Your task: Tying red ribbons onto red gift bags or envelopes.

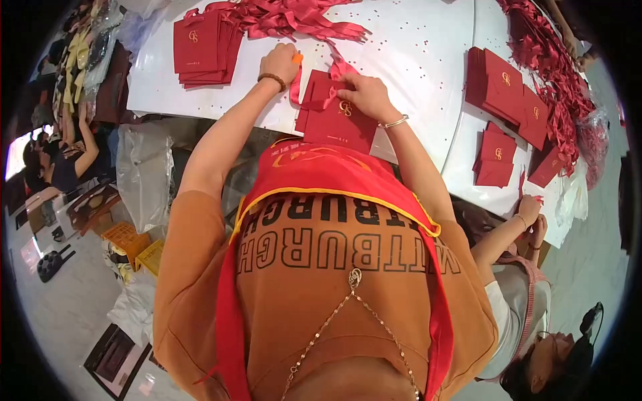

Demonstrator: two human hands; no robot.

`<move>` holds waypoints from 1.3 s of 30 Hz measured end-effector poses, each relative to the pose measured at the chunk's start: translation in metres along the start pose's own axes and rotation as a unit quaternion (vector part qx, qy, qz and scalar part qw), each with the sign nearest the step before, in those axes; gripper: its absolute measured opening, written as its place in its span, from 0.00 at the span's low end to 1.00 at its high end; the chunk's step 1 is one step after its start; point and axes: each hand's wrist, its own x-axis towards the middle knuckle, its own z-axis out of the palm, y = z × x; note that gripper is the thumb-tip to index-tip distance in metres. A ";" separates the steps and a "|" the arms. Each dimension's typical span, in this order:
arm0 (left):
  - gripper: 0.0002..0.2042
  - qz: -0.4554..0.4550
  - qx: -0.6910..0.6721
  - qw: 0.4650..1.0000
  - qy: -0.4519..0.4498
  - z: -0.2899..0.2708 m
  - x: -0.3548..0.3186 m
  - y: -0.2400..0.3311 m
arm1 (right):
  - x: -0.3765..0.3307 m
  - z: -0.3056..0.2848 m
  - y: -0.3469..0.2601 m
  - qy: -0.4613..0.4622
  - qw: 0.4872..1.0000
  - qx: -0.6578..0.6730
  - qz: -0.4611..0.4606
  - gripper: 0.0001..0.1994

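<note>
A dark red paper gift bag with a gold emblem lies flat at the table's near edge, in front of my red apron. Over its top runs a red ribbon, which loops up toward my left hand. That hand is closed on the ribbon beyond the bag's left corner, with something orange on one finger. My right hand rests at the bag's upper right, thumb and fingers pinched on the ribbon beside the emblem. Another ribbon length trails between my hands toward the far pile.
A stack of red bags stands far left beside a ribbon heap. More bags and ribbons cover the right table. A co-worker's hand works at lower right. Yellow crates sit on the floor at left.
</note>
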 end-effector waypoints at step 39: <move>0.07 0.201 -0.190 0.958 -0.071 -0.003 -0.049 0.074 | -0.056 -0.004 0.023 0.199 0.977 -0.068 -0.040 0.16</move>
